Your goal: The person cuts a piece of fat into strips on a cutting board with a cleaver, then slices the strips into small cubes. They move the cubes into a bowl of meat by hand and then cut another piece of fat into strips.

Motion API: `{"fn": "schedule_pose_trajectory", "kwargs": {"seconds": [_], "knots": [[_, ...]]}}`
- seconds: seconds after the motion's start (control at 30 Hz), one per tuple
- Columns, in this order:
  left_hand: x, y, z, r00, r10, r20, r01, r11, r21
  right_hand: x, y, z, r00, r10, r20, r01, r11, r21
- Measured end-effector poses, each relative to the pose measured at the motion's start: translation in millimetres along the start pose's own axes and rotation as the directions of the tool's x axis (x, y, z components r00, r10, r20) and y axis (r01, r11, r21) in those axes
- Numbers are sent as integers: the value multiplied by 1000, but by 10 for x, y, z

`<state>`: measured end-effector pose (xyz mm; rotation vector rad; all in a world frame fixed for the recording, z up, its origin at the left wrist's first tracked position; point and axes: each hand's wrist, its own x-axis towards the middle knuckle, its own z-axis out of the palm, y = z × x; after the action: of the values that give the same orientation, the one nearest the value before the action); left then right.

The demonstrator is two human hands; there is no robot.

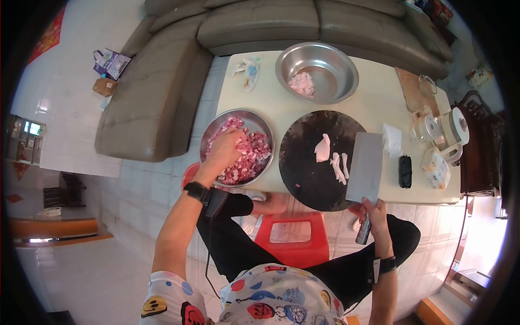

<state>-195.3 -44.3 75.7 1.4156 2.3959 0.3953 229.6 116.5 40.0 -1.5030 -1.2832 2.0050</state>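
My left hand (225, 147) is down in the near-left steel bowl (257, 122), its fingers buried in the diced red meat (252, 154); I cannot tell whether they grip any. My right hand (374, 212) is clenched round the handle of the cleaver (365, 167). Its blade rests at the right edge of the round dark board (306, 173), just right of the pale fat strips (338, 165). A second bowl (336, 65) sits far back on the desk (260, 103).

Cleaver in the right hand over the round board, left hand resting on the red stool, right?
No. The head view shows the left hand in the bowl of chopped meat; the right hand holds the cleaver over the round board.
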Motion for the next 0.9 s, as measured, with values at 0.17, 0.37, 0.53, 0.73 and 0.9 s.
{"fn": "schedule_pose_trajectory", "kwargs": {"seconds": [0.17,0.37,0.53,0.73,0.9], "knots": [[-439,-420,195,1000,16,-20,-15,998,59,1,8,-8,1000,-10,23,10,1000,10],[-357,-384,581,989,-83,-122,82,997,-15,-21,-36,13,999,-37,11,37,999,-18],[-193,8,451,939,-341,-40,343,938,51,-28,-9,-2,1000,-28,5,28,1000,2],[195,-338,583,927,-323,-190,308,945,-104,-17,0,6,1000,4,6,-4,1000,-7],[378,-574,410,962,-266,-63,193,826,-530,-17,3,1,999,-24,30,24,1000,4]]}}
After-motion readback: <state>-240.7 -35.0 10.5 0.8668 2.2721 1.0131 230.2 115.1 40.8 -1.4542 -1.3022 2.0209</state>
